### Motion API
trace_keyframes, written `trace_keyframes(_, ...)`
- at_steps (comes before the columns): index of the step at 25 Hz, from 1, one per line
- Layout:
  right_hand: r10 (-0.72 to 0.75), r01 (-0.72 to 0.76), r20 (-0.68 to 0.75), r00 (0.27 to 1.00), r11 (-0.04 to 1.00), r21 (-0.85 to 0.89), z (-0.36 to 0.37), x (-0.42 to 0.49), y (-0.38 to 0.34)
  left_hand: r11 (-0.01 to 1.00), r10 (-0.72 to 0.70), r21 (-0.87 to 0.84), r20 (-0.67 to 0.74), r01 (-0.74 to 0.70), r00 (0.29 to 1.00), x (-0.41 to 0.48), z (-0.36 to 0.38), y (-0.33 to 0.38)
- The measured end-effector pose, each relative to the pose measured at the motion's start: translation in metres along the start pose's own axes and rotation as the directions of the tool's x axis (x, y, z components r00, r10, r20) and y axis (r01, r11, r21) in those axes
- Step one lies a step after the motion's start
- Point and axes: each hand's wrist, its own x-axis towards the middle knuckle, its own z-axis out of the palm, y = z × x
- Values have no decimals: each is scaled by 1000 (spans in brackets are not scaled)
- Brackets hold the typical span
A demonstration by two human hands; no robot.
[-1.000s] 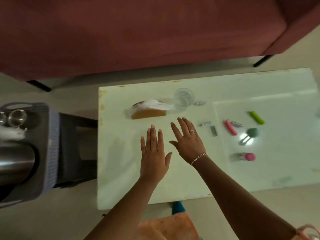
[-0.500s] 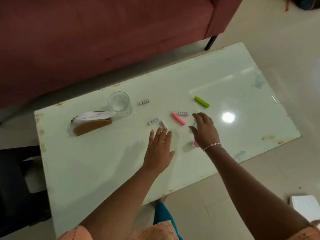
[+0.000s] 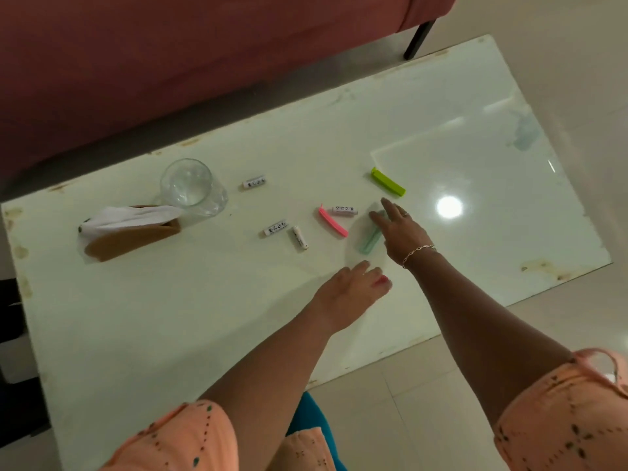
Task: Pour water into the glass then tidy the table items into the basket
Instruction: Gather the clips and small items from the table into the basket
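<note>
The clear glass (image 3: 192, 186) stands at the back left of the white table (image 3: 170, 317), beside a brown tissue holder (image 3: 131, 232). Small white batteries lie scattered at the middle: one (image 3: 254, 182) by the glass, two (image 3: 275, 228) (image 3: 300, 237) nearer me, one (image 3: 344, 210) beside a pink clip (image 3: 333, 222). A green clip (image 3: 388, 182) lies further right. My right hand (image 3: 402, 232) is spread, its fingers resting on a teal clip (image 3: 368, 241). My left hand (image 3: 353, 290) lies with its fingertips over a small pink item (image 3: 382, 280). No basket is in view.
A dark red sofa (image 3: 204, 62) runs along the table's far side, with a black leg (image 3: 418, 39) near the far right corner. Tiled floor (image 3: 560, 45) surrounds the table on the right and near sides. A dark object (image 3: 13, 334) stands at the left edge.
The view swung right, so the basket at the left went out of sight. Both hands moved right: the right hand onto the teal clip, the left hand onto the pink item.
</note>
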Motion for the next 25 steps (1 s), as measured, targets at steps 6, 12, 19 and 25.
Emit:
trace_keyframes(6, 45, -45, -69, 997, 999, -6, 16, -8, -4, 1000, 9, -21, -23, -10, 1000, 6, 4, 1)
trace_keyframes(12, 152, -145, -86, 985, 986, 85, 4, -39, -28, 937, -298, -255, -236, 237, 925, -53, -3, -2)
trace_keyframes(19, 97, -74, -132, 986, 983, 169, -21, -68, -142, 786, -594, -453, -363, 421, 718, -171, -17, -39)
trace_keyframes(25, -31, 46, -136, 990, 993, 110, -38, -63, -281, 621, -782, -563, -397, 546, 480, -298, -39, -92)
